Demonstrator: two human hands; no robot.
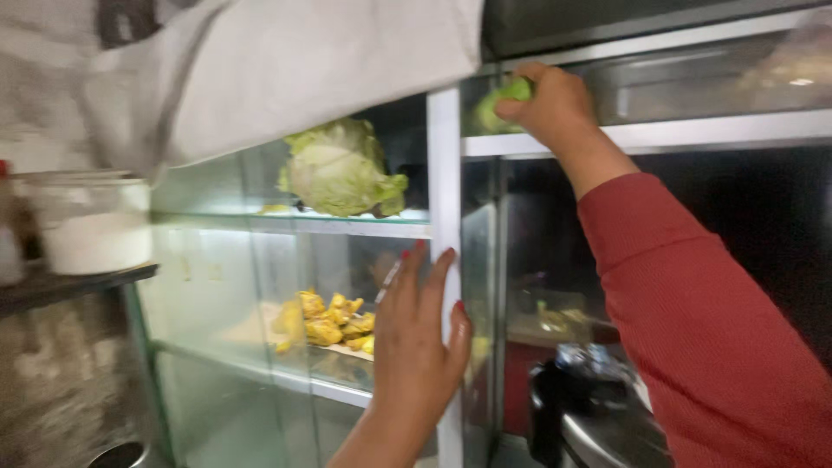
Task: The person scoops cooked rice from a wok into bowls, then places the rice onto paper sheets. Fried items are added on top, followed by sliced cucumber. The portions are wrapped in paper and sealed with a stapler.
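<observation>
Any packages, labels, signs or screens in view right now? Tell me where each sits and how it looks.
White tub: on the dark shelf at far left, round, pale, blurred.
Foil-wrapped bundle: low right, crinkled silver, on a dark pot.
No labels, signs or screens that I can make out.

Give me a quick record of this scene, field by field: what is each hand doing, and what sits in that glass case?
Left hand: flat and open against the white frame post of the glass case
Right hand: raised to the top shelf, grip closed on a green leafy piece
Upper shelf: a pale green cabbage
Lower shelf: yellow food pieces
Left ledge: a white tub
</observation>
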